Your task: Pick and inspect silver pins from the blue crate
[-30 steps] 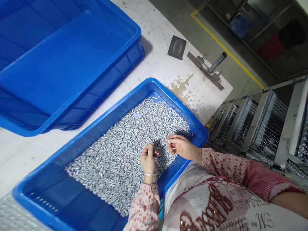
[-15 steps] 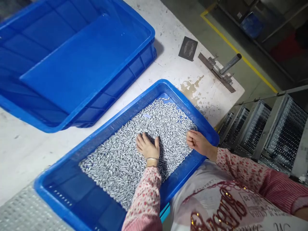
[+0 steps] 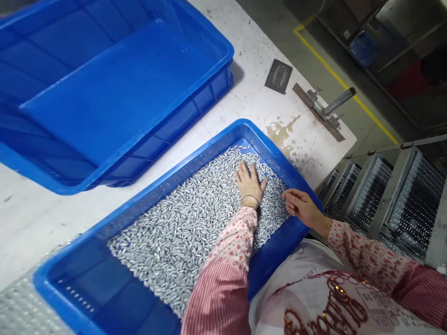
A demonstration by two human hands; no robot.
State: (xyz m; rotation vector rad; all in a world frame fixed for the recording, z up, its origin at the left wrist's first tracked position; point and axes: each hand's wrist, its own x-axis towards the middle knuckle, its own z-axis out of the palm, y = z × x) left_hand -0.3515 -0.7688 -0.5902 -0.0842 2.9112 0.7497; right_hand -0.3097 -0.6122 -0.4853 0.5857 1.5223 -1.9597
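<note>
**Left hand flat, right hand curled**

Our left hand (image 3: 249, 183) lies palm down, fingers spread and straight, with the left arm (image 3: 226, 265) stretched long ahead of us. Our right hand (image 3: 302, 208) sits just beside it, fingers bent and bunched toward the thumb, right forearm (image 3: 359, 256) angled inward.

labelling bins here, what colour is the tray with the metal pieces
The tray is blue, clearest in head view.
</note>
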